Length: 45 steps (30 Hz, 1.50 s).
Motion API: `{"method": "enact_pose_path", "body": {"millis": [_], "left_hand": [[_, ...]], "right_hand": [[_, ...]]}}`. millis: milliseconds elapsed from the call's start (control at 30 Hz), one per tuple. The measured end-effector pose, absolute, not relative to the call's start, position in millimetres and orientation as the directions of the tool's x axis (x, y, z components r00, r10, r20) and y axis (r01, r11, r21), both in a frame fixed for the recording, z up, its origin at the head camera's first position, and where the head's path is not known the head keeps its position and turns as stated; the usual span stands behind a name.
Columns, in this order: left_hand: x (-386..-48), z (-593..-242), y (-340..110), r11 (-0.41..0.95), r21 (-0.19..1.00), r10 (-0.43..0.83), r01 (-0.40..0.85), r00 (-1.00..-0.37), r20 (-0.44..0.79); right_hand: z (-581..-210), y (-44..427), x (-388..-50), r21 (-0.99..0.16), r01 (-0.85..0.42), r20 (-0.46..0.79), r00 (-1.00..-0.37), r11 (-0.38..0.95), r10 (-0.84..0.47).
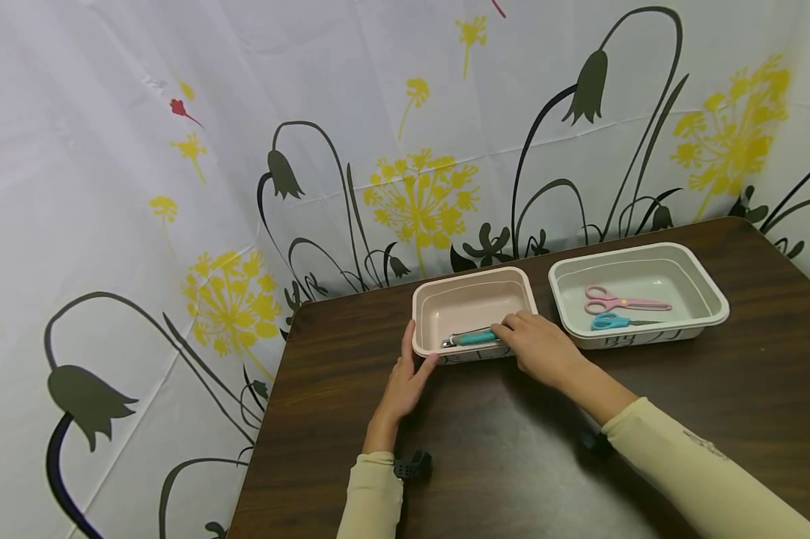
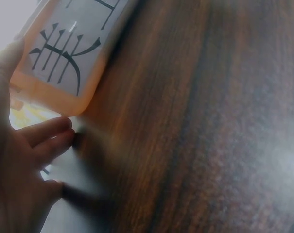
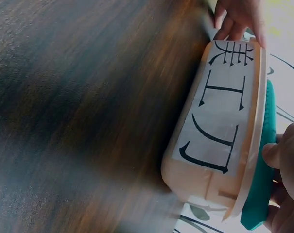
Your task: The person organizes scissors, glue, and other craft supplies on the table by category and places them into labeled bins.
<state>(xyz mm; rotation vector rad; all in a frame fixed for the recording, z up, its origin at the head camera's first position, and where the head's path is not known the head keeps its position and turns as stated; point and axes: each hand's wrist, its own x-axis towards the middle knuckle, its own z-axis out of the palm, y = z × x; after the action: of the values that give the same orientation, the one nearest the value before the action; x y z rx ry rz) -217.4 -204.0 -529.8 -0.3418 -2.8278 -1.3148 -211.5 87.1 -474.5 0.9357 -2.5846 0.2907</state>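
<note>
My right hand (image 1: 538, 346) pinches a teal utility knife (image 3: 263, 170) at the front right of a small pink bin (image 1: 472, 279). In the head view the teal handle (image 1: 475, 338) lies low along the bin's front wall, with a silvery tip toward the left. Part of the knife is hidden under my fingers. At the bin's front left corner, my left hand (image 1: 401, 385) touches the rim with straight thumb and fingers. A white label (image 3: 217, 104) with black characters covers the bin's front wall.
To the right stands a larger grey-white bin (image 1: 647, 258) holding pink scissors (image 1: 623, 303) and blue-handled scissors (image 1: 612, 321). Both bins sit near the back edge of the dark wooden table (image 1: 499, 464). Behind hangs a flower-patterned curtain (image 1: 351, 67).
</note>
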Motion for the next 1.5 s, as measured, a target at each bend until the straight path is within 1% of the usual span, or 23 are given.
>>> {"method": "enact_pose_path", "body": {"millis": [267,600,800,967,1200,1300,1400,1500], "left_hand": [[-217,-530,-204,0.628,0.755,0.187,0.19,-0.978,0.09],[-217,-531,-205,0.617,0.76,0.197,0.205,-0.975,0.104],[-217,-530,-205,0.608,0.765,0.201,0.212,-0.973,0.111],[-217,-528,-204,0.605,0.767,0.204,0.215,-0.973,0.111],[-216,-530,-205,0.605,0.767,0.204,0.213,-0.973,0.11],[-216,-531,-205,0.602,0.769,0.205,0.214,-0.973,0.111],[-216,-531,-205,0.602,0.769,0.203,0.213,-0.973,0.111],[-216,-530,-204,0.605,0.767,0.201,0.212,-0.973,0.11]], "right_hand": [[-475,83,-217,-0.086,-0.677,0.386,-0.699,0.731,-0.602],[-475,80,-216,-0.228,-0.683,0.32,-0.726,0.694,-0.608],[-472,79,-216,-0.254,-0.699,0.296,-0.714,0.668,-0.634],[-471,80,-215,-0.281,-0.671,0.272,-0.741,0.686,-0.614],[-474,82,-210,-0.304,-0.643,0.283,-0.766,0.703,-0.577],[-476,85,-208,-0.307,-0.636,0.308,-0.77,0.708,-0.559],[-477,89,-205,-0.304,-0.646,0.362,-0.758,0.7,-0.543],[-477,95,-201,-0.296,-0.668,0.426,-0.732,0.683,-0.532]]}}
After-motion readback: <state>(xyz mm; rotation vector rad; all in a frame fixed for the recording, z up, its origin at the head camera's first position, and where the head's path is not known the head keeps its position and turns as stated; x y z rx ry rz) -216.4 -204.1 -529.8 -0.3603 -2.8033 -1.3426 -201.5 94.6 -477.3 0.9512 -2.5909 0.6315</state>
